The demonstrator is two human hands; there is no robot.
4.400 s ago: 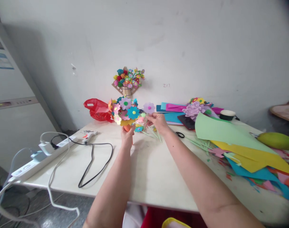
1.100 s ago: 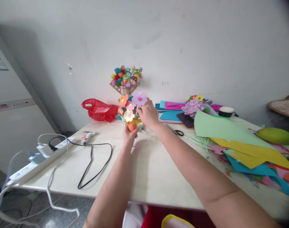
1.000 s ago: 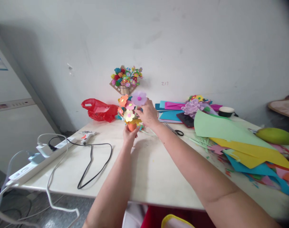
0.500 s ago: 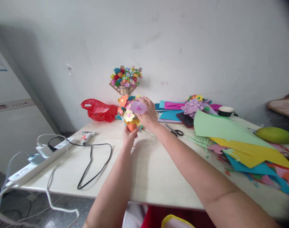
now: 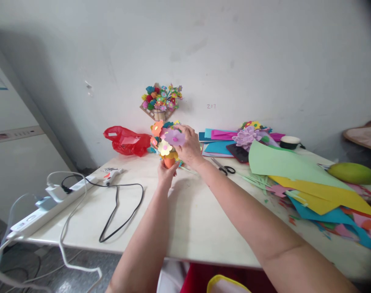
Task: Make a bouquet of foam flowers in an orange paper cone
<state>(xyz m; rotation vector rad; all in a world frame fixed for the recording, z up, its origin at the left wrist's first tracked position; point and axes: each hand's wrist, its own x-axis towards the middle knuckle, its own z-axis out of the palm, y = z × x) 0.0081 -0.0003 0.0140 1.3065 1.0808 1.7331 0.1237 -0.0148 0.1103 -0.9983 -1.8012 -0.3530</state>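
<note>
My left hand (image 5: pixel 166 173) is closed around a small orange pot (image 5: pixel 169 162) and holds it upright over the table. From the pot rises a bunch of paper flowers in orange, pink, cream and blue. A large purple paper flower (image 5: pixel 174 138) faces me at the bunch's right side. My right hand (image 5: pixel 190 144) is curled against that flower from the right, and its fingertips are partly hidden behind the petals. In front of the purple bloom, a little lower, sits a cream paper flower (image 5: pixel 165 148).
A glue gun (image 5: pixel 112 176) with a looping black cord lies left, near a white power strip (image 5: pixel 55 203). A red plastic bag (image 5: pixel 127 141) is behind it. Scissors (image 5: pixel 223 167), coloured sheets (image 5: pixel 298 171) and a green mango-like fruit (image 5: pixel 353 173) lie right. A flower decoration (image 5: pixel 161 101) hangs on the wall.
The purple flower has shifted slightly left, with the right hand's fingers following it. The left hand and the pot stay nearly where they were.
</note>
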